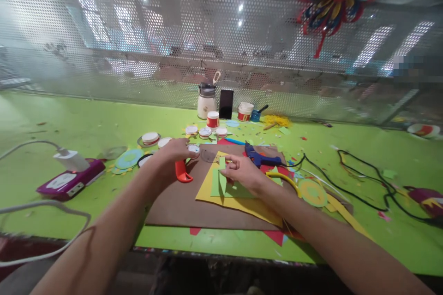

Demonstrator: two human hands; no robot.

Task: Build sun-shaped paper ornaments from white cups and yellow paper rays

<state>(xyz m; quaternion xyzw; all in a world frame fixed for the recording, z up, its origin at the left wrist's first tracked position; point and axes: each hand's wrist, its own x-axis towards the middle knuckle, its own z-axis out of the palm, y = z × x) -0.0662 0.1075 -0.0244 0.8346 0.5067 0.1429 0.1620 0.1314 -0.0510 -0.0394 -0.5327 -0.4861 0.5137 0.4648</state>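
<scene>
My right hand (242, 173) is closed, pinching a narrow folded strip of light-green paper (222, 182) between thumb and fingertips. Beneath it, a larger light-green sheet (216, 189) lies on a yellow sheet (205, 192), both on a brown board (173, 209). My left hand (176, 148) is at the board's far left, next to a small white round lid (194, 148). An orange-red curved handle (183, 173) shows right below that hand; whether the hand grips it is unclear, since most of its fingers are hidden. A blue glue gun (261, 157) lies beyond my right hand.
A yellow handle loop (285, 179) and a yellow-green paper disc (312, 192) lie by my right forearm. Black cables (367, 193) run across the right side. At left stands a purple power strip (72, 182) with a white plug. Several lids, tubs and a white jar (206, 103) stand behind.
</scene>
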